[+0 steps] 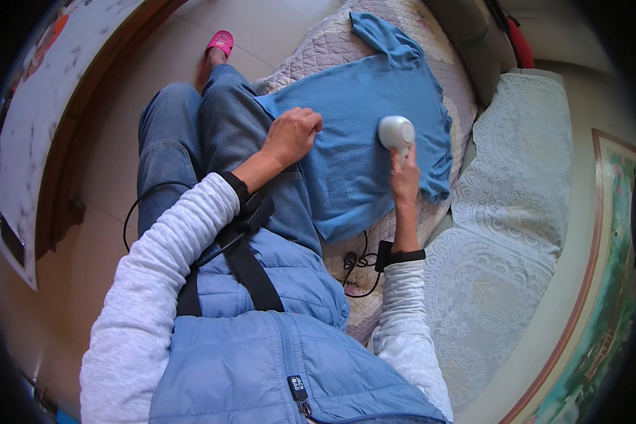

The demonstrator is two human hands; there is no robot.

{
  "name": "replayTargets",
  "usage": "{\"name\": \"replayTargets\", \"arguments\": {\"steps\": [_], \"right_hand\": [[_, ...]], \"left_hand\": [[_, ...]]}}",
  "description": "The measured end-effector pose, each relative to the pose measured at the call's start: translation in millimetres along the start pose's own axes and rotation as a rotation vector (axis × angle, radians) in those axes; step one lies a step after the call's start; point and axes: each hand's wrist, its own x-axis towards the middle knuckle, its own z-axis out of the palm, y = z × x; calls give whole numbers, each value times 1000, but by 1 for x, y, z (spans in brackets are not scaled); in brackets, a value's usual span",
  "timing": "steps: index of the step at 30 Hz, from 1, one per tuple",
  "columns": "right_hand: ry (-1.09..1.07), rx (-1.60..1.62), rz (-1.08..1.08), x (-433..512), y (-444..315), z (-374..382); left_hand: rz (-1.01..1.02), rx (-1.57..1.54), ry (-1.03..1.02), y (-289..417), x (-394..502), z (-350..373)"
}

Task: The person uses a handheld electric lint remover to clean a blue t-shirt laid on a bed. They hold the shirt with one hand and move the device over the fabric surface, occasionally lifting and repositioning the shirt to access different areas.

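A blue knit sweater [344, 159] lies spread out, its lower edge reaching my thigh. My right hand [406, 177] grips the short handle of a white handheld fabric shaver [396, 132]. The shaver's round head is against the sweater, right of its middle. My left hand [294, 135] rests on the sweater near the hem, with the fingers curled down. Its fingertips are hidden, so whether they pinch the cloth is unclear. One sleeve [384, 37] stretches away at the top of the sweater.
Beneath the sweater is a quilted cover [318, 58] on the sofa seat. A black cable [352, 259] lies coiled beside my right wrist. White lace covers [509, 212] drape the sofa back at right. A marble-topped table [58, 90] with a wooden edge stands at left.
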Motion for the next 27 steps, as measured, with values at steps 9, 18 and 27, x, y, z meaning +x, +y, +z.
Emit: {"name": "replayTargets", "arguments": {"steps": [9,18,27], "right_hand": [[-119,-125,55,-61,19,-13],[-88,-167,-105,-111,30,-2],[-158,-136,-124,-115,18,1]], "left_hand": [[27,61,-10,-1,-2,1],[17,60,-13,-2,-1,3],[27,66,-9,-3,-1,4]]}}
